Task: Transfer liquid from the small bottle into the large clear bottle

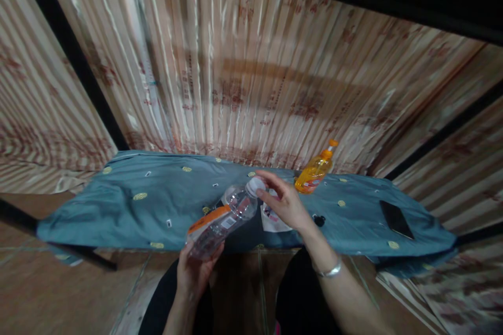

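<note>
We are at the uncapping step: our left hand [194, 275] grips the clear bottle [222, 222] while our right hand's fingers [271, 188] pinch its white cap [255, 186] at one o'clock, which next needs a twist.

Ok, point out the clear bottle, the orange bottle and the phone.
clear bottle [228, 217]: head view, on its see-through body by the label.
orange bottle [313, 174]: head view, on its orange belly.
phone [396, 219]: head view, on the middle of its dark screen.

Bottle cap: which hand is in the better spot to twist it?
Probably the right hand: its fingertips already sit at the white cap. The left hand grips the base of the clear bottle, steadying it.
</note>
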A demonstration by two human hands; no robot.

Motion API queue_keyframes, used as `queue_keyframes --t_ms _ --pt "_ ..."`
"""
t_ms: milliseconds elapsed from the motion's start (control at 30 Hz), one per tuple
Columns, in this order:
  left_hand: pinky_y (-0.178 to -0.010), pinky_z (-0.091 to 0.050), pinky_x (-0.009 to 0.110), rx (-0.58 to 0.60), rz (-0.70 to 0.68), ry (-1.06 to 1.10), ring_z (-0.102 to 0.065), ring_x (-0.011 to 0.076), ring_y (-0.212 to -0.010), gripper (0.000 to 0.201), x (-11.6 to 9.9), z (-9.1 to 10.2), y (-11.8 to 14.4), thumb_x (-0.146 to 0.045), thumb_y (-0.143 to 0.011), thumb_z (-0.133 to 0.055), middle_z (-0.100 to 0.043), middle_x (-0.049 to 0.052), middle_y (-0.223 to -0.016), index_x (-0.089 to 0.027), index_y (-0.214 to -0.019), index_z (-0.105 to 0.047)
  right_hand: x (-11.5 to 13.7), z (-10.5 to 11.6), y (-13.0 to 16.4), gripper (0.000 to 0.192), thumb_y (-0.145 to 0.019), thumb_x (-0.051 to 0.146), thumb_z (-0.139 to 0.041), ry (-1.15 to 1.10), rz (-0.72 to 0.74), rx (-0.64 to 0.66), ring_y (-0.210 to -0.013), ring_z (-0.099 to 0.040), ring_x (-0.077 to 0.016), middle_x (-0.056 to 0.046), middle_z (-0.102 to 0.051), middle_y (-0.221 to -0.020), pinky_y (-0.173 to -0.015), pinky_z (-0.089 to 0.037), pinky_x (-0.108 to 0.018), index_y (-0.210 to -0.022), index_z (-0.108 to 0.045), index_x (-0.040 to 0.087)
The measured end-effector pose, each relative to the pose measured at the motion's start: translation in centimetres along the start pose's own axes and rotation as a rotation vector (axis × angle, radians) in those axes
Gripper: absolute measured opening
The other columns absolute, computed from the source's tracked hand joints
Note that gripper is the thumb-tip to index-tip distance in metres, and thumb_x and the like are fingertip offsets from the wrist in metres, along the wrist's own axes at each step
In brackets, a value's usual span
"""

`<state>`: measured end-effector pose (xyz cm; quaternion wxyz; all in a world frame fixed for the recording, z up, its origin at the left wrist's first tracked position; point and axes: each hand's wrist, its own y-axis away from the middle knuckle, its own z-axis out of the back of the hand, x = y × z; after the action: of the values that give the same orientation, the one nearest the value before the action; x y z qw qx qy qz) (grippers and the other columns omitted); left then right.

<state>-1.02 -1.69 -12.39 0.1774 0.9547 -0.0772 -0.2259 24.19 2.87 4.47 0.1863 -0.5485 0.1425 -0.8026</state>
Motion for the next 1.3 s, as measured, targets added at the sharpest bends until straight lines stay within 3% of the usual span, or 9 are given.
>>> queue_keyframes --t_ms 133,267,433,667,767,900,1067,1233,1300 --pt "-0.090 -0.068 0.057 0.009 0.007 -0.003 -0.080 0.0366 -0.101 0.034 -0.3 0.7 -0.1 -0.030 -0.072 -0.084 -0.085 0.010 -0.107 -0.023 -0.105 -0.080 2.9 3.9 -1.5 0.042 -0.098 0.037 -0.068 0.281 0.079 0.347 -0.105 -0.075 -0.0234 -0.005 -0.079 -0.127 -0.099 -0.057 -0.040 -0.138 -0.072 0.030" --pt "-0.088 -0.068 0.053 0.013 -0.031 0.000 -0.080 0.0339 -0.102 0.036 -0.1 0.7 0.1 -0.032 -0.077 -0.083 -0.084 0.009 -0.109 -0.024 -0.111 -0.079 4.5 5.4 -2.9 0.038 -0.092 0.036 -0.073 0.333 0.082 0.508 -0.106 -0.075 -0.0243 -0.005 -0.080 -0.120 -0.095 -0.056 -0.036 -0.129 -0.077 0.027" --pt "-0.090 -0.068 0.053 0.037 -0.042 -0.012 -0.080 0.0338 -0.104 0.049 0.1 0.3 0.7 -0.033 -0.081 -0.080 -0.084 0.010 -0.114 -0.025 -0.129 -0.074 4.7 5.4 -3.6 0.036 -0.089 0.032 -0.074 0.253 0.033 0.552 -0.095 -0.076 -0.0208 -0.001 -0.082 -0.108 -0.086 -0.058 -0.030 -0.124 -0.079 0.027" --pt "-0.095 -0.066 0.052 0.025 -0.050 -0.018 -0.080 0.0324 -0.105 0.047 -0.1 0.1 0.7 -0.032 -0.080 -0.081 -0.084 0.009 -0.114 -0.026 -0.126 -0.075 5.0 5.3 -4.1 0.035 -0.095 0.034 -0.069 0.426 0.092 0.607 -0.086 -0.073 -0.0194 -0.003 -0.080 -0.100 -0.078 -0.053 -0.028 -0.127 -0.075 0.023" --pt "-0.090 -0.068 0.051 0.002 -0.045 -0.019 -0.081 0.0326 -0.101 0.043 -0.1 0.0 0.4 -0.030 -0.074 -0.084 -0.085 0.010 -0.110 -0.024 -0.117 -0.078 4.7 4.7 -4.1 0.028 -0.102 0.041 -0.063 0.569 0.111 0.598 -0.072 -0.067 -0.0178 -0.002 -0.074 -0.082 -0.068 -0.046 -0.027 -0.113 -0.076 0.019" --pt "-0.083 -0.069 0.046 -0.019 -0.044 -0.016 -0.082 0.0324 -0.097 0.034 -0.2 -0.4 0.3 -0.029 -0.070 -0.086 -0.085 0.011 -0.105 -0.023 -0.103 -0.080 4.1 4.0 -4.1 0.044 -0.111 0.047 -0.048 0.704 0.040 0.544 -0.061 -0.061 -0.0169 -0.001 -0.065 -0.066 -0.062 -0.039 -0.028 -0.089 -0.074 0.019" --pt "-0.086 -0.069 0.048 -0.007 -0.063 -0.003 -0.081 0.0323 -0.099 0.037 -0.1 -0.5 0.2 -0.028 -0.070 -0.087 -0.085 0.011 -0.111 -0.023 -0.106 -0.081 4.1 4.5 -4.9 0.044 -0.097 0.049 -0.072 0.548 0.083 0.565 -0.089 -0.072 -0.0219 -0.006 -0.079 -0.108 -0.077 -0.050 -0.030 -0.131 -0.072 0.023" --pt "-0.082 -0.070 0.045 -0.017 -0.104 0.017 -0.082 0.0301 -0.096 0.038 0.0 -0.4 0.0 -0.029 -0.069 -0.088 -0.085 0.008 -0.109 -0.026 -0.106 -0.081 4.3 4.4 -6.1 0.036 -0.106 0.047 -0.057 0.608 0.026 0.659 -0.066 -0.061 -0.0161 0.000 -0.068 -0.072 -0.065 -0.040 -0.028 -0.104 -0.078 0.017" --pt "-0.084 -0.069 0.046 -0.002 -0.090 0.014 -0.082 0.0310 -0.099 0.037 -0.1 -0.3 0.0 -0.029 -0.069 -0.088 -0.085 0.010 -0.111 -0.024 -0.105 -0.081 4.4 4.1 -6.3 0.039 -0.105 0.050 -0.058 0.645 0.008 0.622 -0.069 -0.062 -0.0171 -0.002 -0.068 -0.075 -0.067 -0.040 -0.029 -0.109 -0.077 0.016"
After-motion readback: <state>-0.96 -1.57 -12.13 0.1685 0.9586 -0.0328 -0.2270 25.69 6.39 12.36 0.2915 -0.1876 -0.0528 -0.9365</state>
